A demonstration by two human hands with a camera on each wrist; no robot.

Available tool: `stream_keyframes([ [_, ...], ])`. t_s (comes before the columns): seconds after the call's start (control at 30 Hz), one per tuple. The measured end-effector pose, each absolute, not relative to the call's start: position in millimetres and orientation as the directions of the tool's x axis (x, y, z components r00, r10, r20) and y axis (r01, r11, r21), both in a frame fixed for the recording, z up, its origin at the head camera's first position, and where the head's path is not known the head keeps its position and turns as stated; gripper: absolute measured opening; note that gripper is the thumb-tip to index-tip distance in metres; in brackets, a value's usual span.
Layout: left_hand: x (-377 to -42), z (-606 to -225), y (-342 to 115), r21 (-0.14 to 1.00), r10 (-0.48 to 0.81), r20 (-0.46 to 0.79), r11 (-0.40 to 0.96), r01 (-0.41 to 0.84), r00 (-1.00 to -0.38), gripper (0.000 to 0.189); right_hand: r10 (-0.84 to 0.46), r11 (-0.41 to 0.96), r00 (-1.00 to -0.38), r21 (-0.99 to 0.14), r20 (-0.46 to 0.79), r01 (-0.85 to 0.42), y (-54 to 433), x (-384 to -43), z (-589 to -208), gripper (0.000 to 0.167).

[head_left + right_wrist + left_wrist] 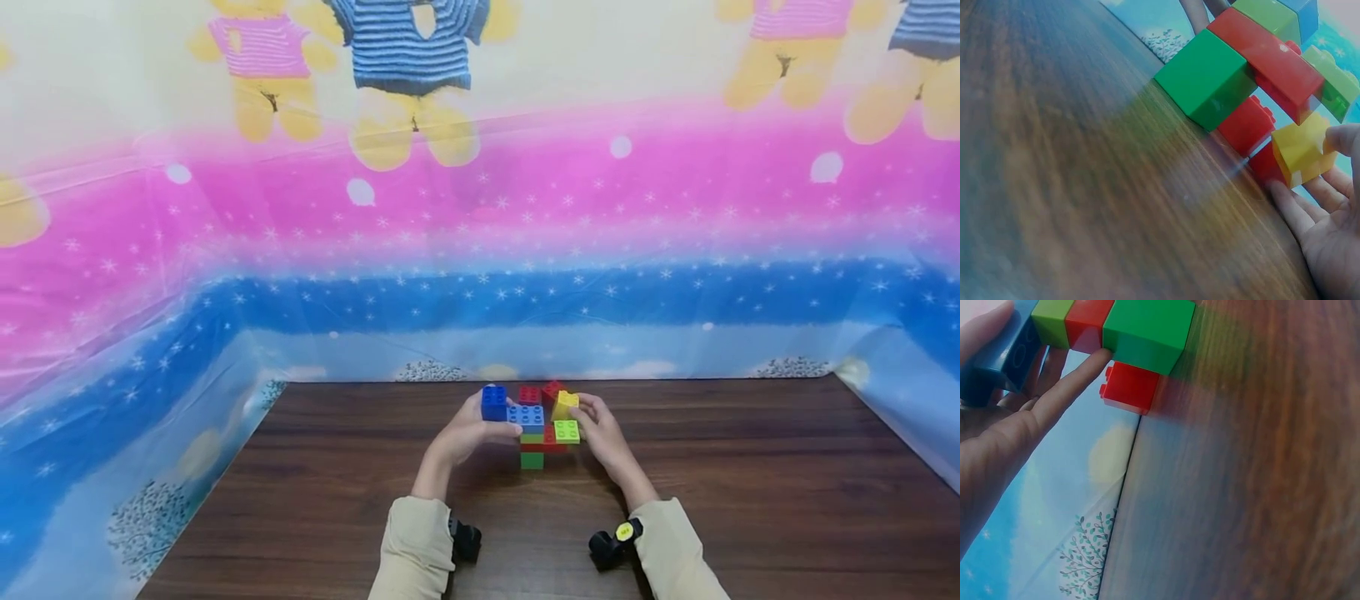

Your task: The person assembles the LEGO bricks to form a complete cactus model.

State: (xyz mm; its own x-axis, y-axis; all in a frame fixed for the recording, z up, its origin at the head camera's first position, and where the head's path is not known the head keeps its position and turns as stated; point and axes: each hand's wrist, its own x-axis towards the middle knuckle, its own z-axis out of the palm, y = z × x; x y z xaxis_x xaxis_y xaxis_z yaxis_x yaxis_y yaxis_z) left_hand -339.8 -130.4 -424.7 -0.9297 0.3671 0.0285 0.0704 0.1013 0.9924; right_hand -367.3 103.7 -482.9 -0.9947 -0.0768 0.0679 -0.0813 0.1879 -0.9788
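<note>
My left hand (459, 435) holds a stack of toy building bricks, its thumb at the front by the light blue brick (526, 417). A dark blue brick (494, 402) juts out at the stack's upper left. Lower down come a long red brick (1266, 62) and a green brick (532, 461) at the bottom. A lime brick (567, 431) sits on the red one's right end. My right hand (606, 437) pinches a yellow brick (1302, 150) between thumb and fingers, beside the stack. A red brick (1266, 165) lies against the yellow brick, near the fingertips.
Another red brick (529, 395) stands on the wooden table (360, 517) just behind the stack. A patterned cloth (525, 300) hangs along the table's back and sides. Black wrist cameras (467, 542) are strapped at both sleeves.
</note>
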Motion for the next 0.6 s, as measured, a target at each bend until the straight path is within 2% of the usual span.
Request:
stream_keyframes([
  [0.33,-337.9,-423.2,-130.3,0.995,0.374,0.021,0.081,0.054,-0.927,0.055,-0.067,0.087,-0.997,-0.996,0.03,-0.036,105.9,-365.0,-479.3,0.043],
  [0.6,-338.7,-423.9,-129.2,0.996,0.382,0.023,0.076,0.056,-0.924,0.057,-0.069,-0.097,-0.997,-0.994,-0.034,0.041,111.0,-362.9,-472.4,0.046],
])
